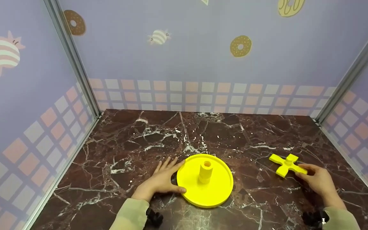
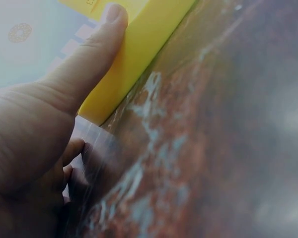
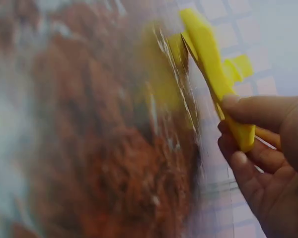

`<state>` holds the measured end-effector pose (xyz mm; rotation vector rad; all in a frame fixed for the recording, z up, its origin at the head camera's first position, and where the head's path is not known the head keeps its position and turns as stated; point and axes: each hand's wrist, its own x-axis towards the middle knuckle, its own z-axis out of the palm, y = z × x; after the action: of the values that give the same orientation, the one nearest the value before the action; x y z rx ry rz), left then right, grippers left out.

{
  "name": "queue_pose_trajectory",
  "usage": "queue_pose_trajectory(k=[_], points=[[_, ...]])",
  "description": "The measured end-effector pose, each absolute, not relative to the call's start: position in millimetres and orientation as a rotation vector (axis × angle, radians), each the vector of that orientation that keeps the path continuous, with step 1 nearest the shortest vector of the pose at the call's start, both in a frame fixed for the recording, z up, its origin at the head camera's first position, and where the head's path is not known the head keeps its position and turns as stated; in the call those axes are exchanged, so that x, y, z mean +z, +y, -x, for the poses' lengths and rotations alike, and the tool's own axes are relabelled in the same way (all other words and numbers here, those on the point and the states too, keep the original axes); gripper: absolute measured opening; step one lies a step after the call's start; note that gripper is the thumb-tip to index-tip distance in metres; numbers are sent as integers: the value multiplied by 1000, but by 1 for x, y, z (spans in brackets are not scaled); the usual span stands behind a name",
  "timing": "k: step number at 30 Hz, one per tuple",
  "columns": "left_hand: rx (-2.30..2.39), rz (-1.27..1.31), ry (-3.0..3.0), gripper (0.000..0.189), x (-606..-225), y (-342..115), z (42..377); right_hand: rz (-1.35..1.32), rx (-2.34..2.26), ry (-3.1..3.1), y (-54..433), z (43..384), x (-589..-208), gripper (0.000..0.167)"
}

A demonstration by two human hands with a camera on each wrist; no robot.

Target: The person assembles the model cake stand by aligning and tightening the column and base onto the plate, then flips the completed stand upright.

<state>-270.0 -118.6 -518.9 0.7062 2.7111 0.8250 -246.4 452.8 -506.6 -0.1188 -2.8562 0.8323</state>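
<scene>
A round yellow plastic tray (image 1: 216,191) with a low rim stands on the marbled tabletop, a hollow upright post (image 1: 205,174) rising from its middle. My left hand (image 1: 160,180) lies spread at its left edge. In the left wrist view, the straight thumb (image 2: 92,57) touches the tray's side wall (image 2: 134,59). On the right, my right hand (image 1: 319,180) pinches one arm of a yellow cross-shaped piece (image 1: 287,164). This piece has a short round stub (image 3: 238,68) at its centre. Its held end is between thumb and fingers in the right wrist view.
The dark red marbled tabletop (image 1: 133,137) has pale veins and is enclosed by purple printed panels (image 1: 196,60) at the back and both sides. Grey metal posts (image 1: 75,60) stand at the back corners.
</scene>
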Motion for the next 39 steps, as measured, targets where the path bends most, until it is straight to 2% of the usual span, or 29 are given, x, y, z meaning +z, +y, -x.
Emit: queue_pose_trajectory(k=[18, 25, 31, 39], points=[[826, -705, 2704, 113, -519, -120, 271, 39, 1350, -2395, 396, 243, -483, 35], [821, -709, 2709, 112, -519, -120, 271, -196, 1561, -2139, 362, 241, -469, 22], [820, -711, 2712, 112, -519, -120, 270, -215, 1505, -2097, 332, 240, -458, 12], [835, -696, 2698, 112, -519, -119, 269, -220, 1721, -2079, 299, 243, -451, 17]])
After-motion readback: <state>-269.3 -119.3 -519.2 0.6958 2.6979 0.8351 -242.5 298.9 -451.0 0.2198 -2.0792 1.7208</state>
